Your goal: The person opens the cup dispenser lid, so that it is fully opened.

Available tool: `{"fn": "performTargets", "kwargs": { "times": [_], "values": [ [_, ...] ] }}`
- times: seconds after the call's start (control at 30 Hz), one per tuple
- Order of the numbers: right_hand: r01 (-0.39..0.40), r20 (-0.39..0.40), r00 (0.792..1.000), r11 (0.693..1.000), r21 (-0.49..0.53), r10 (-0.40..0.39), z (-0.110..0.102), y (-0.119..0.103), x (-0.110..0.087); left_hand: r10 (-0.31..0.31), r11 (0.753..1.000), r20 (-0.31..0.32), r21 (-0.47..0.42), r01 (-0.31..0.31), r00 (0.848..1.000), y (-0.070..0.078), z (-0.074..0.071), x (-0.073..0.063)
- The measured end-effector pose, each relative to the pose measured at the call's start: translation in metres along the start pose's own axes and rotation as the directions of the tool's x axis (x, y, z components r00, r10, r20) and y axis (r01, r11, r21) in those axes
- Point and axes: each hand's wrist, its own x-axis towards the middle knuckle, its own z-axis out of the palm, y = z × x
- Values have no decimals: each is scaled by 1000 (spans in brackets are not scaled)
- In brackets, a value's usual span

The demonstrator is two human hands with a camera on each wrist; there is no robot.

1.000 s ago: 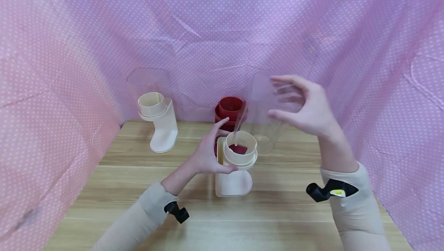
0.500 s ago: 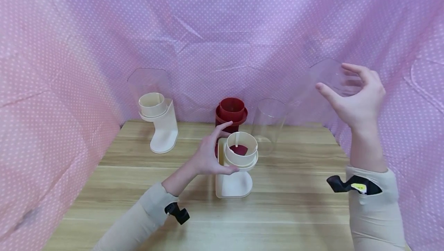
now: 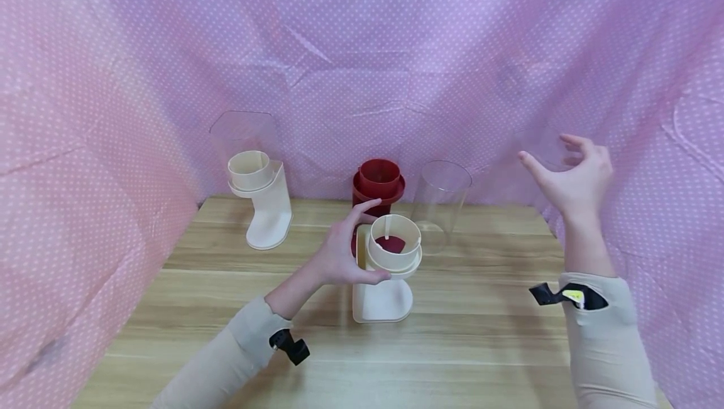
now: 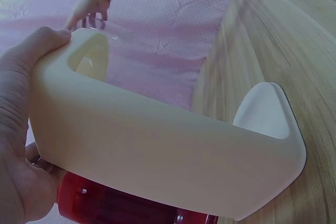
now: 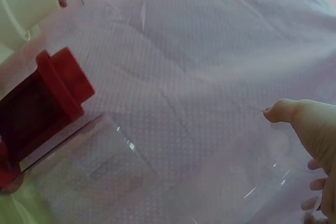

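Note:
In the head view, my left hand (image 3: 342, 252) grips the upper part of a cream stand (image 3: 381, 302) that bears a ring-shaped cup (image 3: 396, 252). The left wrist view shows the thumb over the top of this stand (image 4: 157, 135) and fingers on its far side. Off to the right, my right hand (image 3: 579, 176) holds a clear see-through container (image 3: 540, 148), fingers and thumb spread round its wall. Its outline is faint; in the right wrist view, glints mark the container (image 5: 262, 182) beside the thumb.
Behind the cream stand is a red stand (image 3: 380, 183), partly hidden. A clear cylinder (image 3: 441, 201) stands to its right. At the back left is another cream stand (image 3: 266, 220), with a clear angular container (image 3: 243, 129) behind it. Pink dotted cloth (image 3: 362, 51) encloses the wooden table (image 3: 481, 327).
My right hand has carried the clear container rightward from near the cream stand, then lowered slightly. The clear cylinder shows more plainly. My left hand stays on the cream stand.

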Motion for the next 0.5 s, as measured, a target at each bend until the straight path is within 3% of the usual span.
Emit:
{"fn": "performTargets", "kwargs": {
  "times": [0.2, 0.5],
  "values": [
    [-39, 70, 997, 998, -42, 42, 15, 27, -4, -17, 1000, 8, 4, 17, 1000, 0, -1, 0],
    [-9, 190, 981, 995, -96, 27, 39, 58, -16, -20, 1000, 9, 4, 20, 1000, 0, -1, -1]
  ]
}}
